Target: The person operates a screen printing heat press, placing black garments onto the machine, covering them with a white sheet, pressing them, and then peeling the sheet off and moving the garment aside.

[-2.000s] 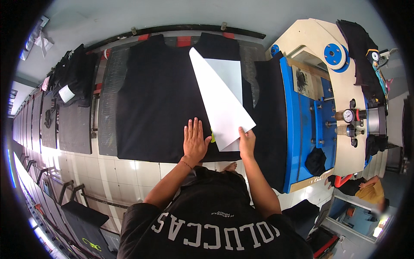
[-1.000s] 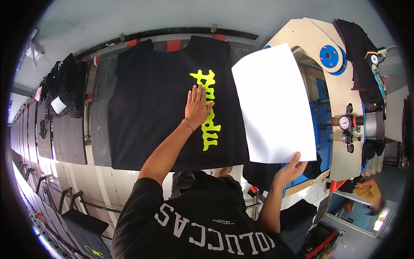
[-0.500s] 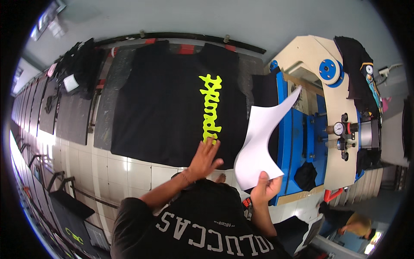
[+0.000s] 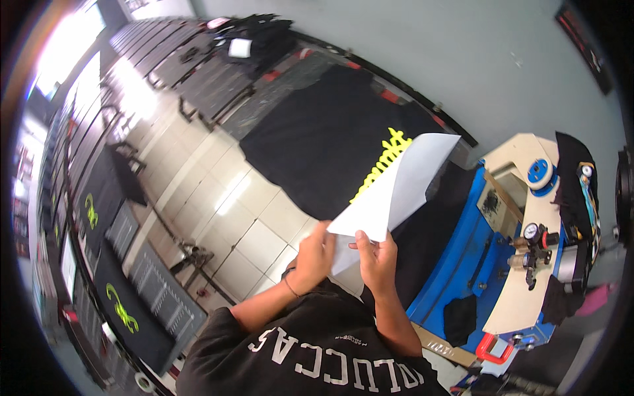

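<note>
Btwn both hands (image 4: 343,257): white sheet (image 4: 396,188)

One white sheet (image 4: 396,191); two hands (image 4: 347,254); three printed black shirts (image 4: 323,142); two gauges (image 4: 531,232).

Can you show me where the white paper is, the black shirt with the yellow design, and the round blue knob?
white paper (image 4: 396,191), head view, on the middle of the sheet.
black shirt (image 4: 317,145), head view, on plain black cloth left of the yellow print.
round blue knob (image 4: 540,172), head view, on its face.
</note>
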Available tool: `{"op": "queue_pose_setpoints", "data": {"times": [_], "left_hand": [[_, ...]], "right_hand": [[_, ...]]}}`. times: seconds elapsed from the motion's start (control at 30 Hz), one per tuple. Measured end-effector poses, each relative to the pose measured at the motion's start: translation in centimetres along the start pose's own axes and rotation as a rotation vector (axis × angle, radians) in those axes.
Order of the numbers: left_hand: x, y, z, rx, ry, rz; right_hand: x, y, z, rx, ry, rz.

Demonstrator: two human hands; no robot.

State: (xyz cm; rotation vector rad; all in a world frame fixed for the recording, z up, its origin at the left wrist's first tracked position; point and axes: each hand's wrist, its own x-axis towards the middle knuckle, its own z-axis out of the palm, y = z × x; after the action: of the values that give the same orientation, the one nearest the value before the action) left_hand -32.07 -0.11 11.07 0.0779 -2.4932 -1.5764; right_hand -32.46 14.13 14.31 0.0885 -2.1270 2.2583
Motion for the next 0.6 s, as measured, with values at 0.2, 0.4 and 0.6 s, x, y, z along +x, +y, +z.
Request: {"op": "queue_pose_setpoints", "data": {"times": [0.2, 0.4, 0.6], "left_hand": [[-4.7, -12.6, -15.6, -0.043, 0.427, -0.227], [-27.3, -27.0, -36.0, 0.092, 0.733, -0.73], [-49.4, -28.5, -38.3, -0.151, 0.93, -0.901]], "right_hand": [[-8.4, -1.8, -2.0, 0.034, -0.279, 0.182], [-13.8, -2.4, -7.3, 0.047, -0.397, 0.275], [-14.2, -4.9, -9.5, -0.06, -0.205, 0.12]]}}
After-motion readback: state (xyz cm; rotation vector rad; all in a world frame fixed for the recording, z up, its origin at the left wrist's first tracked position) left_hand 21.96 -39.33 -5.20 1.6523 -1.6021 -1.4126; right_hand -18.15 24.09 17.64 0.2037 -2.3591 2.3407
